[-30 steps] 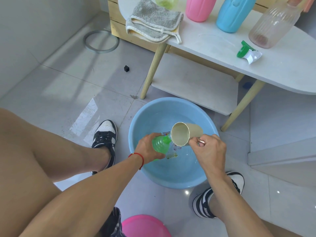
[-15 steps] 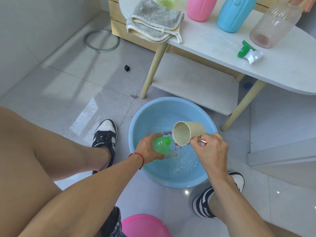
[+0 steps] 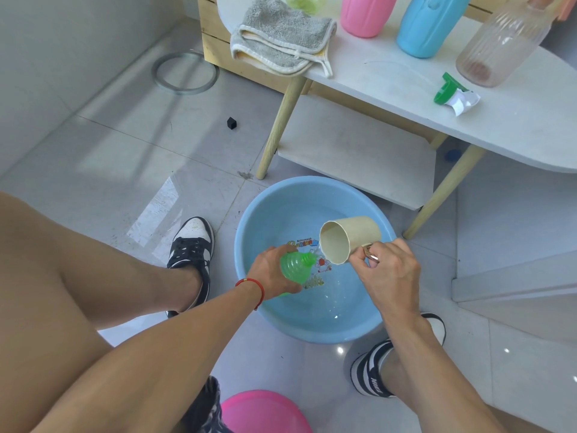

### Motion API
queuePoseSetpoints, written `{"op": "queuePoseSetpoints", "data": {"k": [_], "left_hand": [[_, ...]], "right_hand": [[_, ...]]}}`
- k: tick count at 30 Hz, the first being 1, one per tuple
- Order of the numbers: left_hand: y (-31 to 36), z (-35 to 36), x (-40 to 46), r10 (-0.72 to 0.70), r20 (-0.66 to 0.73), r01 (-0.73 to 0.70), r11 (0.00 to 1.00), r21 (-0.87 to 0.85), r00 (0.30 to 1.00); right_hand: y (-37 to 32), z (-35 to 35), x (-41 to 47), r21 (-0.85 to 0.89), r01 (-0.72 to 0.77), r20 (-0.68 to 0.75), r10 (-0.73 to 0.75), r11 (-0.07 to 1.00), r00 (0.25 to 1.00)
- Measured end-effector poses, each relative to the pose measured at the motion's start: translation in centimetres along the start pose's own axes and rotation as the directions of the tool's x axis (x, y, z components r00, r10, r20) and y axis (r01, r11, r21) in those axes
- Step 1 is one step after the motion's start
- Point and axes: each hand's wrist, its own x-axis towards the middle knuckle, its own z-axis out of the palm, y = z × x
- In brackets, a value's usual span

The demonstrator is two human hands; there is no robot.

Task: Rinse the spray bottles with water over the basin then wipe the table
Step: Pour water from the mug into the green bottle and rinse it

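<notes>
Item 1: green spray bottle (image 3: 295, 267), uncapped, held over the blue basin (image 3: 249, 232) so run-off falls inside rather than on the floor. Long axis tilted: neck aimed up and to the right, toward the cup mouth; base down-left, hidden in the palm. The tilt likely presents the narrow opening to the pour.

Item 2: left hand (image 3: 271, 271), fingers curled round the bottle body, clamped on it.

Item 3: beige cup (image 3: 349, 239), tipped on its side, mouth facing left and down, lip just beside the bottle neck. A thin trickle seems to leave the lip; too faint to confirm.

Item 4: right hand (image 3: 387, 273), fingers closed on the cup's metallic handle, holding the cup high enough to pour downward.

Item 5: basin on the tiled floor between 2 shoes, shallow water and a printed picture on its bottom.

Item 6: white table (image 3: 515, 120) behind the basin, carrying a folded grey cloth (image 3: 281, 42) at its left end, probably kept for wiping; a pink bottle (image 3: 365, 14), a blue bottle (image 3: 431, 26) and a clear ribbed bottle (image 3: 499, 45) standing, awaiting rinsing by my judgement; a green-and-white trigger head (image 3: 452, 93) lying loose.

Item 7: pink tub (image 3: 265, 410), bottom edge of view.
</notes>
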Motion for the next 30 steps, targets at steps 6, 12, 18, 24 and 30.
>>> {"op": "queuePoseSetpoints", "data": {"k": [6, 12, 18, 24, 30], "left_hand": [[0.14, 0.0, 0.05, -0.013, 0.004, 0.013, 1.0, 0.008, 1.0], [0.2, 0.1, 0.07, -0.017, 0.01, 0.016, 0.999, 0.034, 1.0], [0.3, 0.04, -0.01, -0.016, 0.017, 0.015, 0.999, 0.04, 1.0], [0.4, 0.0, -0.09, -0.017, 0.027, 0.016, 0.999, 0.038, 0.999], [0.44, 0.01, -0.12, -0.016, 0.026, 0.016, 0.999, 0.03, 1.0]], "right_hand": [[0.23, 0.05, -0.15, -0.016, 0.039, -0.013, -0.039, 0.999, 0.999], [0.37, 0.04, -0.06, -0.028, 0.065, -0.018, -0.066, 0.997, 0.998], [0.44, 0.03, -0.05, -0.066, 0.132, -0.022, -0.134, 0.989, 0.991], [0.42, -0.07, 0.02, -0.073, 0.189, -0.032, -0.192, 0.979, 0.981], [0.35, 0.11, -0.06, -0.095, 0.243, -0.043, -0.248, 0.965, 0.968]]}}
